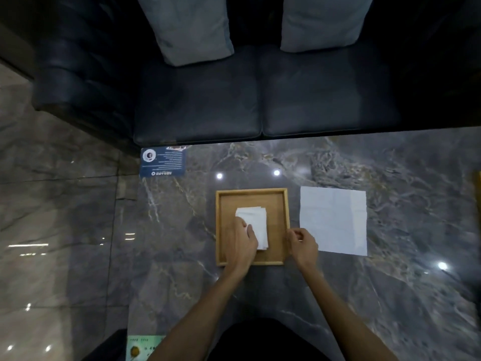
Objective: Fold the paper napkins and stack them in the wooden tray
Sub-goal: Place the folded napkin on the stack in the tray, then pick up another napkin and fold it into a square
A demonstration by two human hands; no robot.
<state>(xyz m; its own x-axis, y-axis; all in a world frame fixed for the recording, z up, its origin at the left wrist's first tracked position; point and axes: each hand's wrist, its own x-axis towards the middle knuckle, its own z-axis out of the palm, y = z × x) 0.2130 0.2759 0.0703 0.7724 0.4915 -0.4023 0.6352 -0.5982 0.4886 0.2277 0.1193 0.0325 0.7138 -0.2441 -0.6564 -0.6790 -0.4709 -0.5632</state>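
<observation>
— What's in front of you, biggest first?

— Beyond both my hands, a dark sofa (255,100) with two grey cushions (187,24). Under my hands, a grey marble table (364,295).

— And the napkins?

— One unfolded paper napkin (334,220) lies flat on the table just right of my right hand (303,243). The wooden tray (285,217) sits between my hands and a little ahead; my left hand (243,242) reaches into it.

— What's inside?

— A stack of folded napkins (256,222), near the middle. My left hand lies flat on its near-left part, fingers spread, pressing rather than gripping.

— And the right hand?

— It's at the tray's right rim, fingers curled loosely, holding nothing I can see.

— Anything smaller?

— A blue printed card (162,162) well ahead of my left hand, at the table's far left corner.
</observation>
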